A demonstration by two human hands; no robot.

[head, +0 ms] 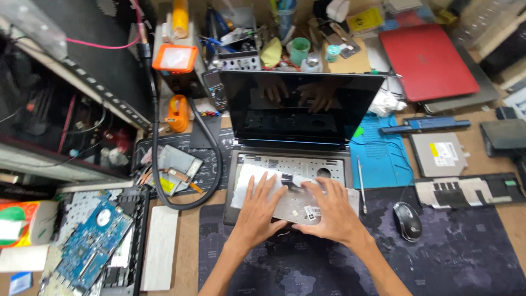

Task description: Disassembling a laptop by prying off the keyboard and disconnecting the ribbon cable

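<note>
You are pressing your left hand (260, 211) and right hand (331, 211) flat, fingers spread and gripping nothing, on a loose silver keyboard panel (298, 203) that is lying across the open laptop (298, 118), its dark screen standing behind

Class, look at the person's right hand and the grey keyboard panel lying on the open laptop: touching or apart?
Touching. The head view shows the right hand pressed flat on the keyboard panel.

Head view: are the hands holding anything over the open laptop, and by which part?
Both hands rest flat on a silver keyboard panel lying face-down on the laptop base: left hand near its left end, right hand near its right. Neither grips it.
</note>
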